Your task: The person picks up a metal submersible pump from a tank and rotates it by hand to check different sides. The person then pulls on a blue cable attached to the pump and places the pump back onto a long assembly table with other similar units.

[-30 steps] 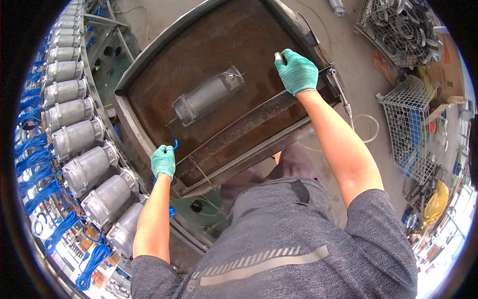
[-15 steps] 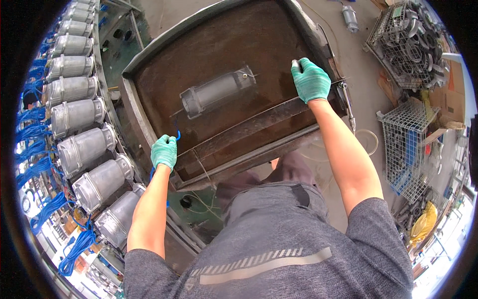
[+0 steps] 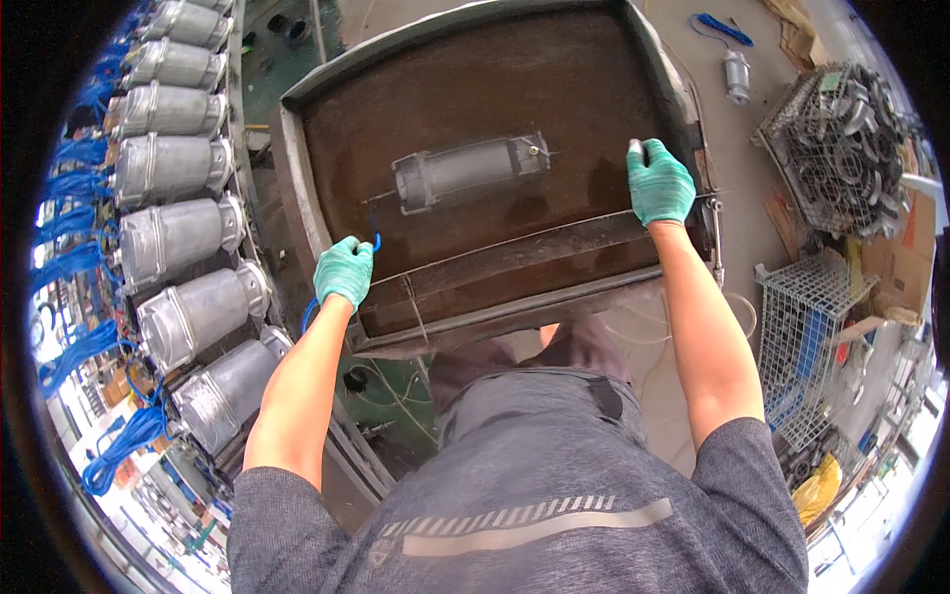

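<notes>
A grey metal cylinder (image 3: 465, 170), like a motor or pump body, lies slightly aslant under brown water in a metal tank (image 3: 515, 297). Thin rods stick out from both of its ends. At the tank's near left corner, my left hand (image 3: 343, 271) in a green glove is closed around a blue cable (image 3: 377, 243); a short end of it shows above the fist. My right hand (image 3: 661, 183), gloved alike, is over the right part of the tank with its fingers curled in. What that hand grips, if anything, is hidden.
Along the left, several grey metal cylinders (image 3: 183, 245) stand in a row with bundled blue cables (image 3: 84, 356). At the right are a wire basket of metal rings (image 3: 841, 148) and another wire cage (image 3: 807, 327). A small cylinder (image 3: 736, 77) lies on the floor beyond the tank.
The view has turned slightly, so the tank and the cylinder appear farther right. Both hands keep nearly the same places at the tank, and the left one still holds the blue cable.
</notes>
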A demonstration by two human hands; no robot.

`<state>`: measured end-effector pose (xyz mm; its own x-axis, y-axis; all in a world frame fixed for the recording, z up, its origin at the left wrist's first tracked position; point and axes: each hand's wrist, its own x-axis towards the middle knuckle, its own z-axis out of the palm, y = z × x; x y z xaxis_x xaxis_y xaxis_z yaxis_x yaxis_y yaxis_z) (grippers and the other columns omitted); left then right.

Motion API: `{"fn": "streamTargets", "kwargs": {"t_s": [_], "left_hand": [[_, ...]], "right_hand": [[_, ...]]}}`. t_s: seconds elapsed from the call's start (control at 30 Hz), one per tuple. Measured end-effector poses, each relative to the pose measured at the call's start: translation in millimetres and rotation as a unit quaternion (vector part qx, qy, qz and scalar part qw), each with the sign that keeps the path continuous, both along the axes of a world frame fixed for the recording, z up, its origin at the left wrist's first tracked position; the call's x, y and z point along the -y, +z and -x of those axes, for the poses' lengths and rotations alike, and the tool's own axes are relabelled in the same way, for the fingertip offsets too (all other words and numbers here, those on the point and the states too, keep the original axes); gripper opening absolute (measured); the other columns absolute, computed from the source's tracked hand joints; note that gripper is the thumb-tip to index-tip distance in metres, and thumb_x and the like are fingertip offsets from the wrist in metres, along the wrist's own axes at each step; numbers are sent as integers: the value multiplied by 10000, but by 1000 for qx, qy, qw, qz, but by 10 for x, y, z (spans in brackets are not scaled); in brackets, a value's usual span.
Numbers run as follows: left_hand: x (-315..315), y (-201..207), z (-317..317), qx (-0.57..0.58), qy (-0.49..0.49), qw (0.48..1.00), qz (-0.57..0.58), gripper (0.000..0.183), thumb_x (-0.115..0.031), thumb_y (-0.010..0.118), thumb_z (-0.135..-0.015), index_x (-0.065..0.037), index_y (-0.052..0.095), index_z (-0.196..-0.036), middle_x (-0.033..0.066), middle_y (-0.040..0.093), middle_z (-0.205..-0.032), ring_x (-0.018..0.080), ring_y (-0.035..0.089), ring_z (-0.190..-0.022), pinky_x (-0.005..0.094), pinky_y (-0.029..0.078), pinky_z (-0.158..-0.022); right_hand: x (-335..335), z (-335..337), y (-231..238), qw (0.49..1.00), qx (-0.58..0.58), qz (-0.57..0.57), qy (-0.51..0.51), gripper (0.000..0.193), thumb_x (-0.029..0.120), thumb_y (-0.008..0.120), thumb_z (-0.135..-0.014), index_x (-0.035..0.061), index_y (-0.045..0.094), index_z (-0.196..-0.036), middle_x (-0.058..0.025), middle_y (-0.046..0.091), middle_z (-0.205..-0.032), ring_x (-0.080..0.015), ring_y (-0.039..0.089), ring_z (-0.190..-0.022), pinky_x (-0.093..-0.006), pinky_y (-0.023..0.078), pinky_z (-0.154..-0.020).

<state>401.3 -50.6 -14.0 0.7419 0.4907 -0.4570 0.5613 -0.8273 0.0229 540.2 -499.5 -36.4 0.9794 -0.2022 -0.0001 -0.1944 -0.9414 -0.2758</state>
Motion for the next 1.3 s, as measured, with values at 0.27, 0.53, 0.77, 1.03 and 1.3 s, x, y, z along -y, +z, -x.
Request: {"fn": "streamTargets", "kwargs": {"t_s": [0.27, 0.53, 0.77, 1.03, 1.3], "left_hand": [[10, 47, -28, -14, 17, 1000, 13, 333, -397, 572, -954, -97, 716, -961, 220, 714, -1011, 440, 671, -971, 523, 531, -862], [22, 73, -24, -4, 17, 1000, 16, 323, -382, 587, -962, -83, 708, -963, 219, 707, -980, 436, 663, -930, 512, 524, -831], [16, 63, -18, -2, 16, 1000, 18, 320, -377, 587, -970, -81, 707, -960, 221, 706, -973, 433, 663, -915, 514, 522, -818], [2, 50, -10, 6, 16, 1000, 21, 294, -346, 605, -965, -70, 705, -955, 207, 710, -942, 414, 667, -866, 493, 519, -787], [-12, 68, -5, 2, 25, 999, 29, 317, -385, 585, -945, -95, 712, -954, 210, 713, -1000, 446, 659, -955, 526, 531, -857]], "right_hand": [[2, 5, -22, 1000, 10, -8, -2, 392, 496, 521, -1015, 147, 666, -914, -176, 718, -839, -433, 688, -805, -542, 540, -707], [0, 3, -36, 1000, 3, -10, -17, 380, 509, 558, -998, 163, 712, -976, -159, 728, -844, -427, 686, -807, -519, 534, -716], [16, 0, -58, 1000, 9, -8, -6, 389, 499, 521, -1016, 157, 701, -970, -174, 728, -858, -421, 699, -819, -532, 546, -727], [4, -6, -54, 1000, 4, -4, -10, 392, 506, 520, -1014, 160, 699, -972, -185, 728, -868, -429, 698, -831, -532, 547, -734], [22, -16, -103, 1000, -2, 0, -15, 397, 524, 533, -1000, 170, 713, -1003, -183, 734, -879, -426, 701, -845, -529, 546, -743]]}}
